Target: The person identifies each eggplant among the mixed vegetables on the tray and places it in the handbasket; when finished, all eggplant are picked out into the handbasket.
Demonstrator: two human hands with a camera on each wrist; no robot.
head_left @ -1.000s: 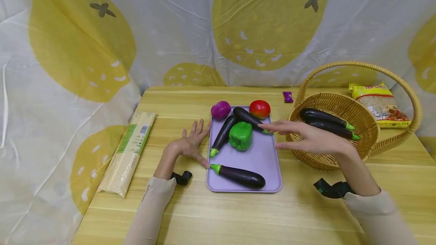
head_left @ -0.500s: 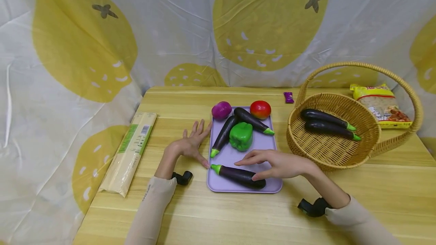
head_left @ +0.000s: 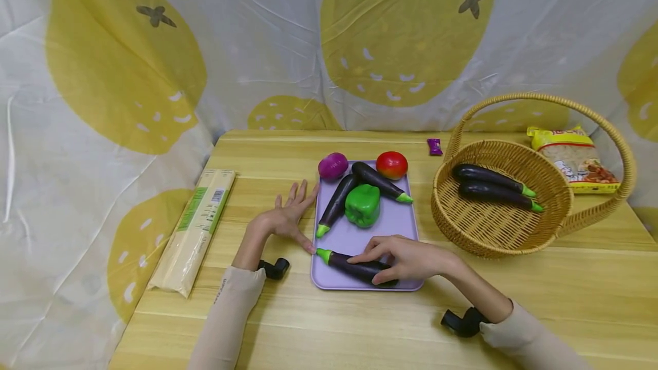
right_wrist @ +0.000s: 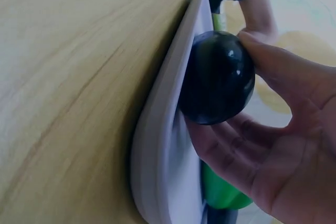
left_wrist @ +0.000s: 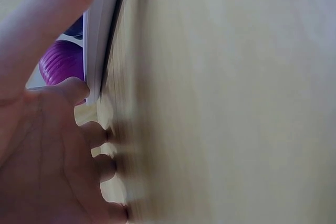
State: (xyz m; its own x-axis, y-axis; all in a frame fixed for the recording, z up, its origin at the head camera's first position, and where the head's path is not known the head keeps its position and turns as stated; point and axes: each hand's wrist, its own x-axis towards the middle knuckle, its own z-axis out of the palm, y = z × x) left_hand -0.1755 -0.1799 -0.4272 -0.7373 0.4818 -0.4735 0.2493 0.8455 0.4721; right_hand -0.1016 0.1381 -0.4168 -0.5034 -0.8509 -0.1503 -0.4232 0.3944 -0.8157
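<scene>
My right hand (head_left: 411,258) grips the front eggplant (head_left: 336,261), which lies crosswise on the lilac tray (head_left: 396,224). In the right wrist view, the thumb is on one side of this dark, rounded eggplant (right_wrist: 218,77) and the fingers curl round the other. With fingers spread, my left hand (head_left: 285,221) rests at the tray's left edge, thumb and forefinger touching it. Two more eggplants (head_left: 336,201) lie farther back on the tray, beside a green bell pepper (head_left: 362,205). A purple onion-like vegetable (head_left: 333,166) and a red tomato (head_left: 392,165) sit at its back corners.
Right of the tray stands a wicker basket (head_left: 493,233) with a tall handle and two eggplants (head_left: 493,187) inside. Behind it lies a yellow food bag (head_left: 573,159). A small purple packet (head_left: 434,147) is at the back, and a long noodle pack (head_left: 197,230) at left.
My right hand has moved from beside the basket, left and toward the front of the tray, and has taken hold of the front eggplant. My left hand has stayed at the tray's edge.
</scene>
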